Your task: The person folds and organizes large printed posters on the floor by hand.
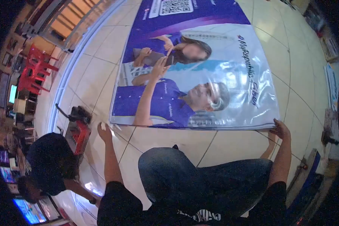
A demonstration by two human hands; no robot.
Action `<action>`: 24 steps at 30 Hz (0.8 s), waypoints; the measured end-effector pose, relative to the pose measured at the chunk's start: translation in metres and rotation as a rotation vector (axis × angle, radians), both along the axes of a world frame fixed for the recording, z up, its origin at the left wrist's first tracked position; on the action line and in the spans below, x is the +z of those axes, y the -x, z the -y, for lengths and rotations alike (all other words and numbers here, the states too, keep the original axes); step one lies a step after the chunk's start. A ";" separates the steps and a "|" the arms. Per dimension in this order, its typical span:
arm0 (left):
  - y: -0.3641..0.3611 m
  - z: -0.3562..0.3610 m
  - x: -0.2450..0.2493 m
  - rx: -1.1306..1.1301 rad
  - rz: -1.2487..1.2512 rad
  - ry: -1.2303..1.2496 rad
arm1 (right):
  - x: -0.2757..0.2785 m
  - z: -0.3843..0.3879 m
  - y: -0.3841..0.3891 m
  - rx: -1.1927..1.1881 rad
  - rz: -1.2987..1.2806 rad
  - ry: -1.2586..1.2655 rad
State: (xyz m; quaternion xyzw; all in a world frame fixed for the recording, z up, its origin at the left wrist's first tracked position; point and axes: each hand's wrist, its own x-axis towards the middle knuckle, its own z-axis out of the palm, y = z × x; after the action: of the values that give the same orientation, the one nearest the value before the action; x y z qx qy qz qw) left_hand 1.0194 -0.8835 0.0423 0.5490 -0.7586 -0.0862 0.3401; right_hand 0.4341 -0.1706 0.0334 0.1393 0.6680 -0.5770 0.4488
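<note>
A large glossy printed banner [214, 49] lies on the tiled floor in front of me, purple at its far end, with pictures of people in purple shirts. Its near edge looks layered, like several sheets or folds. My right hand [280, 130] grips the near right corner, fingers wrapped over the edge. Just left of the near left corner, my left hand [104, 132] hovers with its fingers bent and a gap between thumb and fingers. It seems apart from the banner, and I see nothing in it.
A person in a dark cap [51, 162] bends close on my left, beside a red and black object [79, 132]. Red chairs [37, 69] and lit screens [30, 211] stand farther left. A long blue and grey piece [305, 184] lies at right.
</note>
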 end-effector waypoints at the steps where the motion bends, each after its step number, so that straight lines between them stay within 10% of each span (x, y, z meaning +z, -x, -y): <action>1: 0.017 0.016 -0.003 -0.044 0.183 0.059 | 0.015 0.008 -0.005 -0.023 -0.004 -0.005; 6: 0.039 0.111 -0.056 -0.024 0.482 -0.319 | 0.023 0.031 -0.023 -0.101 -0.167 -0.023; 13: 0.062 0.078 0.004 -0.229 0.302 -0.766 | -0.053 0.005 0.014 -0.062 -0.472 -0.195; 22: 0.034 0.076 -0.022 -0.388 0.011 -0.592 | 0.037 0.044 -0.012 -0.068 -0.247 -0.150; 24: 0.034 0.083 -0.034 -0.315 0.016 -0.586 | -0.079 -0.018 0.019 -0.054 -0.649 -0.291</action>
State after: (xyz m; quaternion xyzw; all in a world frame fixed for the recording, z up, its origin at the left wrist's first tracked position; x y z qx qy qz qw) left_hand 0.9850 -0.9664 0.0082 0.5000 -0.7798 -0.3479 0.1445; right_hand 0.4152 -0.1523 -0.0459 0.0287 0.8469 -0.5018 0.1734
